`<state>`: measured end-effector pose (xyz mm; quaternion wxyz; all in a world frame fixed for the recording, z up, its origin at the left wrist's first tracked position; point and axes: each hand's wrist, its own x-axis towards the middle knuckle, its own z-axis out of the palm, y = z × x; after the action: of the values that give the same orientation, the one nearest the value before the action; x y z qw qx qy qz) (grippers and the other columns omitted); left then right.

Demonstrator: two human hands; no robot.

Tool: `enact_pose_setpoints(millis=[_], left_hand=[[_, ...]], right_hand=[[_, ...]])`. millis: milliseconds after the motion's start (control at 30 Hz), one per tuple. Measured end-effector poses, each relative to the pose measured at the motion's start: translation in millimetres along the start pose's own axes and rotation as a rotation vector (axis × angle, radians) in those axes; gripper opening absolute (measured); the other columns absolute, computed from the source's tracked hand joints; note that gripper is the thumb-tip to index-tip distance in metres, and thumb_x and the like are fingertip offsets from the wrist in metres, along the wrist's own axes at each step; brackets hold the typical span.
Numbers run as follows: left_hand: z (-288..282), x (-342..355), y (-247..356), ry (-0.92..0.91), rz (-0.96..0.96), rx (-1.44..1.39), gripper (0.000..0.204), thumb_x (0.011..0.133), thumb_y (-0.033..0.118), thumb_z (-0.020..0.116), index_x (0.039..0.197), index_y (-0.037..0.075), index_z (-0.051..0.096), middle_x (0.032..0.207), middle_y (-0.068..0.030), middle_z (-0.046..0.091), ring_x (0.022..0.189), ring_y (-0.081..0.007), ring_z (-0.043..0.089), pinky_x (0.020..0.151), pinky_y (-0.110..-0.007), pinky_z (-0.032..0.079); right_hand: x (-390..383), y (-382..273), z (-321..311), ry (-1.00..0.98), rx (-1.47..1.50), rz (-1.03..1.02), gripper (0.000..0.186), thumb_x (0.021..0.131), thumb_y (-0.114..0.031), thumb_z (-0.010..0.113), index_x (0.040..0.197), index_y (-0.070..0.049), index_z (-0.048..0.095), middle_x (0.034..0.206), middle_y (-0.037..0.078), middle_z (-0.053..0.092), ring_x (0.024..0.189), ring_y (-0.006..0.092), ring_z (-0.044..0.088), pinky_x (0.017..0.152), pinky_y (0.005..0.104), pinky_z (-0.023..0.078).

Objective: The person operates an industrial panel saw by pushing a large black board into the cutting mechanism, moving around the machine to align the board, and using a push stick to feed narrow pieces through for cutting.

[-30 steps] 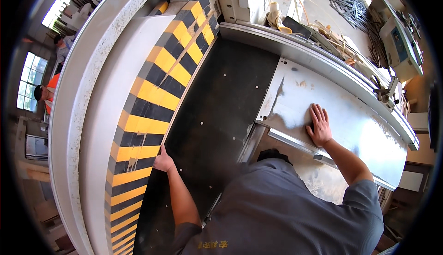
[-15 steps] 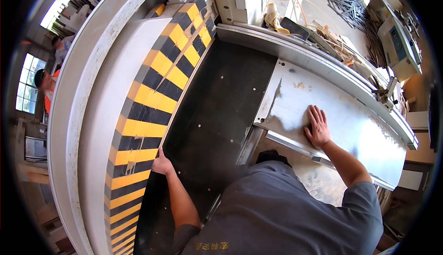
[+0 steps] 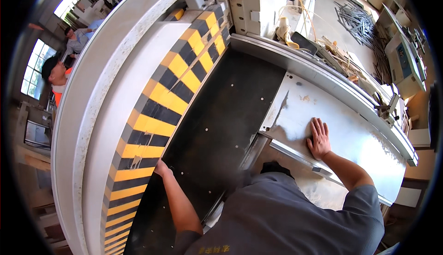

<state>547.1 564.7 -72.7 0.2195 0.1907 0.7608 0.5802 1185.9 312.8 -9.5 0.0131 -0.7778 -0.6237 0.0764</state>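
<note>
Left hand (image 3: 163,168): fingers largely hidden at the edge of the striped beam (image 3: 158,112); grip undetermined. Near ends of beam and grey shirt (image 3: 295,213) cut off by the lower edge. Far right, blue control panel (image 3: 403,61): details too small to tell.

Reference: long, yellow-and-black striped beam (image 3: 150,123). Left bare hand (image 3: 161,167) at the beam's right edge, its tip hidden there. Adjoining the beam on the right: flat black bed with pale dots (image 3: 221,112). Farther right of the beam: scuffed silver metal worktop (image 3: 348,132); right bare hand (image 3: 319,139) flat on it, palm down. Left of the beam: pale grey metal frame (image 3: 69,153).
</note>
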Motion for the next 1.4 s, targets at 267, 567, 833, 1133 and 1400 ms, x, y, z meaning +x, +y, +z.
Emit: enact_pose_setpoints(millis=[267, 567, 833, 1133, 1400], left_hand=[[-27, -31, 11, -0.256, -0.071, -0.149, 0.040, 0.092, 0.014, 0.070, 0.126, -0.005, 0.060, 0.133, -0.0129, 0.062, 0.123, -0.0267, 0.058, 0.107, -0.041, 0.044], [-63, -72, -20, -0.346, 0.334, 0.108, 0.018, 0.092, 0.019, 0.072, 0.084, 0.007, 0.061, 0.068, -0.0021, 0.065, 0.059, -0.0180, 0.060, 0.058, -0.037, 0.047], [-61, -165, -17, -0.467, 0.751, 0.514, 0.017, 0.085, 0.014, 0.077, 0.082, 0.009, 0.061, 0.068, -0.0050, 0.063, 0.064, -0.0252, 0.065, 0.060, -0.038, 0.050], [-74, -180, -12, -0.432, 0.856, 0.465, 0.014, 0.084, 0.008, 0.074, 0.081, 0.008, 0.060, 0.068, -0.0080, 0.060, 0.065, -0.0305, 0.061, 0.063, -0.043, 0.048], [-174, -176, -47, -0.129, 0.956, 0.632, 0.011, 0.081, 0.009, 0.071, 0.089, 0.010, 0.063, 0.087, -0.0120, 0.063, 0.086, -0.0359, 0.061, 0.078, -0.048, 0.048]], right_hand=[[2, -1, 4, 0.014, -0.049, 0.012, 0.080, 0.092, -0.031, 0.057, 0.159, -0.002, 0.023, 0.168, 0.017, 0.019, 0.157, 0.0330, 0.011, 0.129, 0.0479, 0.004], [-1, -3, 6, 0.026, -0.023, 0.025, 0.079, 0.093, -0.033, 0.057, 0.159, -0.004, 0.025, 0.168, 0.015, 0.020, 0.157, 0.0308, 0.011, 0.129, 0.0454, 0.004], [-5, 3, 3, 0.056, 0.003, 0.008, 0.078, 0.094, -0.034, 0.056, 0.158, -0.002, 0.026, 0.167, 0.016, 0.022, 0.156, 0.0318, 0.014, 0.129, 0.0467, 0.008], [-5, 11, 11, 0.040, 0.034, 0.003, 0.076, 0.097, -0.038, 0.053, 0.158, -0.002, 0.026, 0.167, 0.016, 0.021, 0.157, 0.0313, 0.011, 0.128, 0.0474, 0.006], [-14, 62, 6, 0.016, 0.142, -0.283, 0.077, 0.094, -0.031, 0.062, 0.158, -0.004, 0.029, 0.166, 0.017, 0.024, 0.155, 0.0351, 0.019, 0.127, 0.0473, 0.015]])
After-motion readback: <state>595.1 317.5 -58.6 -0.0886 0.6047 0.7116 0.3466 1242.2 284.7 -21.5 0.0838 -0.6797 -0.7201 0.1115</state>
